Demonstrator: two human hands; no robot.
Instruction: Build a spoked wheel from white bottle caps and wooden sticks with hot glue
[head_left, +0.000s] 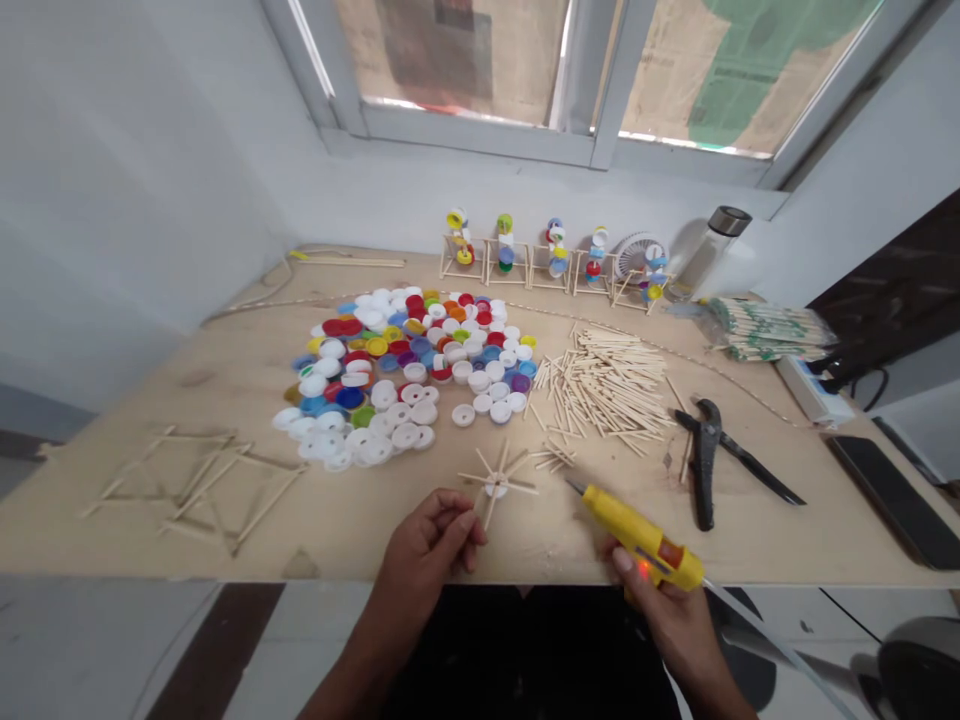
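Note:
My right hand (667, 600) is wrapped round a yellow glue gun (637, 535), whose nozzle points up and left over the table. A small red light glows by its grip. At the table's front edge, the fingers of my left hand (439, 535) pinch together on a thin wooden stick of a spoked piece. This piece is a white bottle cap (496, 487) with several wooden sticks (517, 463) spreading out from it like a star. A few cut sticks (553, 457) lie just behind the glue gun's tip.
Behind are a heap of coloured bottle caps (405, 375) and a pile of sticks (607, 385). Pliers (705, 465) and a phone (896, 500) lie right, stick frames (199, 485) left. Small cap wheels on stands (506, 250), a bottle (709, 255) and a fan line the wall.

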